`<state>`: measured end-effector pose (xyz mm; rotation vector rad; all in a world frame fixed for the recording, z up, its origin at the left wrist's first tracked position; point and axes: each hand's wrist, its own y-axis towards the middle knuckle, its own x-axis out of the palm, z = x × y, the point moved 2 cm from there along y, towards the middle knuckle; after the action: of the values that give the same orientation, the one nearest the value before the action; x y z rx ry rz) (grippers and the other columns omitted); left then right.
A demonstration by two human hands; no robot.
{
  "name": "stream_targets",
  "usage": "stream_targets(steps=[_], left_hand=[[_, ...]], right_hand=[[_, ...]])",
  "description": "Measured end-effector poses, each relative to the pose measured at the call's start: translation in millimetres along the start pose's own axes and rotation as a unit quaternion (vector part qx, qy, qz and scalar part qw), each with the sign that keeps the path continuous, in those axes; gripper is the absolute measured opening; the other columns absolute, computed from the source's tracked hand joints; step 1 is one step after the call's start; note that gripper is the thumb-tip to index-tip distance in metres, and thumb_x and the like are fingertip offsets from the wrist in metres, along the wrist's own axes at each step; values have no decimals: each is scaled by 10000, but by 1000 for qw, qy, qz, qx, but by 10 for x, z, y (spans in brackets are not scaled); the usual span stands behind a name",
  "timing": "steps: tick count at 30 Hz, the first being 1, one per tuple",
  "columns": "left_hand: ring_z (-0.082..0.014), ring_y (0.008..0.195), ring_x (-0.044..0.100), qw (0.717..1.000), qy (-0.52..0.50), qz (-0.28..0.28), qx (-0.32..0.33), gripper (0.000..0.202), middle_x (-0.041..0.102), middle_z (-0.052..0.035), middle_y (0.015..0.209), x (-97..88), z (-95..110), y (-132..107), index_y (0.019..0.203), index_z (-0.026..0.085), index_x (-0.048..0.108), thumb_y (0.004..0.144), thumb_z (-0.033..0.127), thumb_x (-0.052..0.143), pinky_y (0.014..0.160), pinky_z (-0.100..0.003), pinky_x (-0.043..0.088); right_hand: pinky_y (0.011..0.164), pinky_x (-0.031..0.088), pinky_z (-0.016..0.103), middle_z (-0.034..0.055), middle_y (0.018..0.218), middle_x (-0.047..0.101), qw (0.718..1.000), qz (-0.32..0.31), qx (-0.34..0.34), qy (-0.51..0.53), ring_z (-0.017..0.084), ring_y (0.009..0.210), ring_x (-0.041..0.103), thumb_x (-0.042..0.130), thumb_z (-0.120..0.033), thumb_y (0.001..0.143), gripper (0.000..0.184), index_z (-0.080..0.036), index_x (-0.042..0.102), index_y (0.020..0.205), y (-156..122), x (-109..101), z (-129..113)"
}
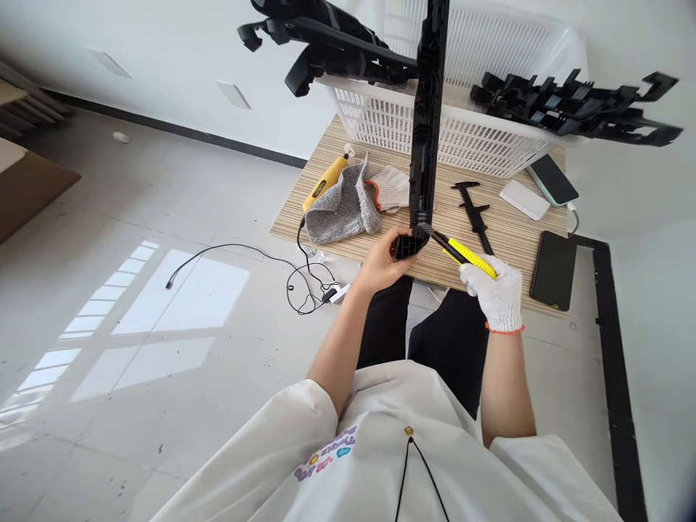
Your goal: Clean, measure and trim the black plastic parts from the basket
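My bare left hand [383,262] is closed around the lower end of a long black plastic part [427,130], which stands up lengthwise in front of me. My right hand [496,288], in a white knit glove with an orange cuff, grips a yellow and black utility knife [467,255]. The tip of the knife points left and meets the lower end of the black part, close to my left fingers. Whether the tip touches the plastic is too small to tell.
A white basket [478,138] at the back holds black plastic parts [570,105] jutting out both sides. On the table [457,272] lie a grey cloth [342,206], a yellow power tool [326,181], a white glove [392,188], a caliper [474,210] and two phones [553,270].
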<state>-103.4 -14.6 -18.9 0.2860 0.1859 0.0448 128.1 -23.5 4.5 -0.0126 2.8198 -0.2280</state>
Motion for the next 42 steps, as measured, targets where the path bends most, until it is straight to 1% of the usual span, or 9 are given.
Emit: stream_targets(steps=[10, 13, 16, 23, 26, 32, 36, 39, 42], left_hand=[[-172, 842, 631, 1000, 4, -10, 0, 292, 679, -24, 944, -7, -10, 4, 1002, 202, 588, 803, 358, 733, 752, -287, 505], [-178, 844, 632, 1000, 0, -9, -3, 287, 680, -28, 939, -19, 12, 5, 991, 202, 590, 811, 373, 733, 748, -293, 503], [-177, 835, 628, 1000, -11, -11, 2, 303, 677, -27, 931, -25, 14, 8, 985, 201, 589, 796, 375, 749, 743, -293, 500], [-186, 862, 644, 1000, -21, -22, 6, 299, 685, -35, 967, -27, 11, 12, 1024, 195, 591, 804, 337, 735, 789, -315, 506], [-192, 872, 647, 1000, -4, -16, 4, 298, 692, -39, 972, -24, 26, 19, 1020, 194, 599, 812, 362, 730, 798, -323, 510], [-186, 857, 651, 1000, 16, -16, -13, 329, 693, -34, 953, -14, 37, 36, 1022, 196, 603, 809, 413, 730, 784, -317, 525], [-180, 863, 652, 1000, 11, -21, -16, 333, 700, -40, 976, -11, 59, 36, 1014, 193, 608, 809, 425, 733, 788, -306, 525], [-182, 873, 651, 1000, 19, -11, -11, 345, 699, -41, 991, -15, 66, 26, 1016, 193, 609, 807, 434, 740, 791, -303, 521], [-186, 881, 647, 1000, 21, -12, -8, 382, 694, -40, 990, -16, 56, 18, 1025, 191, 608, 787, 449, 760, 793, -300, 515]], right_hand=[[408, 353, 235, -32, 525, 550, 999, -27, 23, 14, 95, 436, 430, 785, -359, 667, 313, -152, 739, 898, 3, -12, -4], [404, 348, 229, -22, 559, 577, 999, -5, 22, 41, 93, 449, 443, 774, -360, 681, 277, -166, 725, 873, 13, -23, 6], [409, 356, 231, -22, 552, 578, 999, -39, 20, 25, 88, 442, 438, 788, -356, 678, 277, -166, 728, 870, 13, -19, 12], [415, 379, 232, -27, 537, 573, 999, -21, 12, -24, 100, 448, 476, 835, -388, 623, 383, -154, 756, 916, -4, -32, 28], [437, 407, 235, -24, 563, 588, 1000, 22, 5, -20, 108, 472, 508, 809, -403, 653, 377, -162, 762, 938, -7, -34, 17], [445, 415, 243, -15, 571, 603, 998, 52, -7, -32, 114, 478, 513, 799, -413, 664, 370, -155, 765, 927, -2, -34, -8], [449, 410, 235, -30, 554, 584, 1000, 14, 4, -14, 101, 468, 488, 819, -367, 638, 350, -161, 763, 915, 17, -38, 2], [431, 389, 228, -29, 548, 578, 999, 32, 18, 5, 98, 463, 472, 796, -360, 663, 311, -166, 752, 901, 35, -62, 16], [417, 362, 222, -32, 513, 555, 1000, -4, 27, 1, 94, 449, 452, 799, -331, 648, 266, -158, 734, 838, 52, -64, 28]])
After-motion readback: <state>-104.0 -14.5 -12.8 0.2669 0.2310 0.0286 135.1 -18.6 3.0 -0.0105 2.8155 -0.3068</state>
